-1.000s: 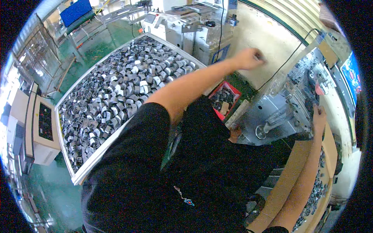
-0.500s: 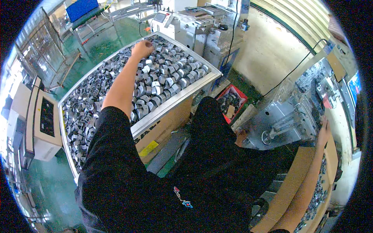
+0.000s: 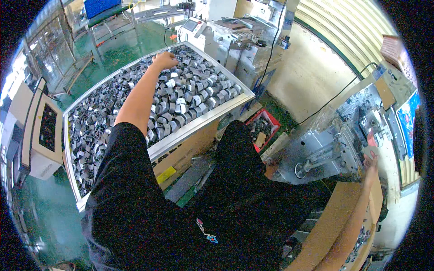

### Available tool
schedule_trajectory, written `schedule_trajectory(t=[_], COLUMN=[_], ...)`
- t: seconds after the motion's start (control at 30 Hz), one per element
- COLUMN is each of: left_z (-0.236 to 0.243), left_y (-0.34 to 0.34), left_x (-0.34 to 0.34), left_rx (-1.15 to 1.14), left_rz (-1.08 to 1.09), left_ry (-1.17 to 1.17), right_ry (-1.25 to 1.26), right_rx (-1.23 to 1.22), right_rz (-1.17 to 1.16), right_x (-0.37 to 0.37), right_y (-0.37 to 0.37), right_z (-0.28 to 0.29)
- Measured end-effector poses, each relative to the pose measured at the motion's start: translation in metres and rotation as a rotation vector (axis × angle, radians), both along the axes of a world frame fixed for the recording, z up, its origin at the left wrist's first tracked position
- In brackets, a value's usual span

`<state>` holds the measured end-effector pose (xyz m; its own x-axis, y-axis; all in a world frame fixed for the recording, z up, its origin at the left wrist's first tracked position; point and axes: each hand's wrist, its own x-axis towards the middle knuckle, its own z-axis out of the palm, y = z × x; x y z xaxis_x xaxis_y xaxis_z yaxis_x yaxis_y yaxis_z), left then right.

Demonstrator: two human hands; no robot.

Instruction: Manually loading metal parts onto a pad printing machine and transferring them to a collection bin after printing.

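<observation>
My left hand (image 3: 163, 60) reaches into the far part of a large white-framed tray (image 3: 176, 140), among many curved grey metal pieces (image 3: 181, 104); its fingers are curled, and what they grip is hidden. At the right, my right hand (image 3: 370, 159) has its fingers apart, with nothing plainly held, beside the front of a metal machine (image 3: 316, 149) with a handwheel (image 3: 300, 170). Dark tooling with a red part (image 3: 370, 140) is just above that hand. Below it, a cardboard box (image 3: 337, 203) holds small metal pieces (image 3: 359, 244).
A red crate (image 3: 275, 124) of scrap stands beyond my knee. More machinery (image 3: 244, 54) with a control screen (image 3: 191, 25) and hanging cable is behind the tray. A beige cabinet (image 3: 45, 149) stands left; a cream wall (image 3: 307, 72) and corrugated shutter (image 3: 352, 36) are at upper right.
My left hand has swung leftward from near the machines to the heap in the tray and stayed there. My right hand has moved down from the tooling, its fingers now more spread.
</observation>
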<state>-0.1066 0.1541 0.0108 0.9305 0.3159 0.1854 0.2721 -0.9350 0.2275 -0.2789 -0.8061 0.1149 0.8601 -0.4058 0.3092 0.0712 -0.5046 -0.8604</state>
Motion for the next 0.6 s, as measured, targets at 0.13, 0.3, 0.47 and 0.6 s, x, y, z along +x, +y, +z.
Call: schedule_trajectory(t=[0.13,0.3,0.47,0.6], left_z=[0.038,0.001,0.073,0.107], left_y=[-0.018,-0.062,-0.219,-0.389], left_x=[0.009,0.049,0.059,0.029], left_rx=[-0.027,-0.379,-0.186,-0.271], left_rz=[-0.154,-0.442,-0.711,-1.065], left_ry=[-0.293,-0.399,-0.419,-0.383], right_ry=[0.036,0.084,0.036,0.065], right_rx=[-0.051,-1.357,-1.202,-1.223], right_rz=[-0.091,-0.350,-0.349,-0.496], right_x=[-0.058,-0.211,-0.168,-0.201], right_y=[-0.124,-0.272,-0.186,-0.158], right_z=[-0.004,0.078,-0.036,-0.049])
